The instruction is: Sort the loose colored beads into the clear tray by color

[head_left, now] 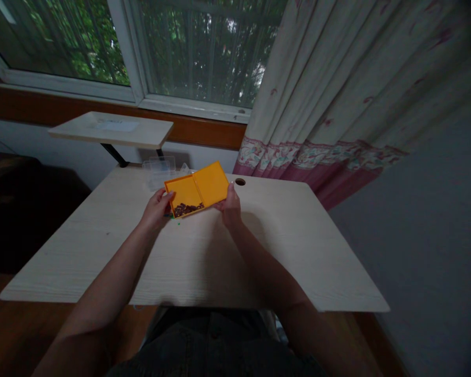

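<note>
A flat yellow hinged box (182, 189) is held unfolded and tilted above the table. Small dark brown pieces (186, 209) lie heaped along the lower edge of its left half. My left hand (157, 209) grips the left side, thumb over the rim. With fingers beneath and thumb at the edge, my right hand (230, 205) holds the right half, which looks like the lid. Tiny green bits (178, 224) lie on the table just below the box; their kind is too small to tell.
Clear plastic containers (159, 170) stand behind the box on the pale wooden table (298, 251). A raised shelf (118, 131) bearing a paper is at the back left. A round cable hole (240, 181) is near the rear edge. A curtain (310, 104) hangs beyond the table.
</note>
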Tool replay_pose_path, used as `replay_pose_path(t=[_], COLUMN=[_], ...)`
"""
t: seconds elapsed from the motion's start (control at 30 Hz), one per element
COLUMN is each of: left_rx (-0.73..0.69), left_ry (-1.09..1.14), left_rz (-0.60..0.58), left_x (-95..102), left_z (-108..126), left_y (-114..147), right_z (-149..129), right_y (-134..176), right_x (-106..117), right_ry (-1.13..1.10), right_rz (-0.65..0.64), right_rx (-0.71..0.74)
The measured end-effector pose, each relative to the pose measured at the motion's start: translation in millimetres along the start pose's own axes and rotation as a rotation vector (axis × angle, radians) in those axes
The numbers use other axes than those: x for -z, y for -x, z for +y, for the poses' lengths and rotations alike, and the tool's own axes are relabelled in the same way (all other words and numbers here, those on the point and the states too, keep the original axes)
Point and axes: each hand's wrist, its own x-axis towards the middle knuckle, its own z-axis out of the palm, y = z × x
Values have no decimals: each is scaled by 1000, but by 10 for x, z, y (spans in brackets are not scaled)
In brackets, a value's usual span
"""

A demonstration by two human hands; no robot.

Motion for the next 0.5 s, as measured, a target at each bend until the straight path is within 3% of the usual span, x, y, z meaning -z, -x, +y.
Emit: replay_pose_path(t=[0.1,0.27,0.5], left_rx=[-65,-270,-442], left_ry=[-24,-50,-137], left_rz=[30,220,386], left_x=[91,227,219], left_z=[122,163,-56], left_y=[4,-63,-147], right_z=[-9,62,575], right_y=[-105,-194,-201], right_x=[-101,-155,-134], right_ry=[-2,117,211], right_rz=[-36,-302,-370], right_rx=[-14,72,174])
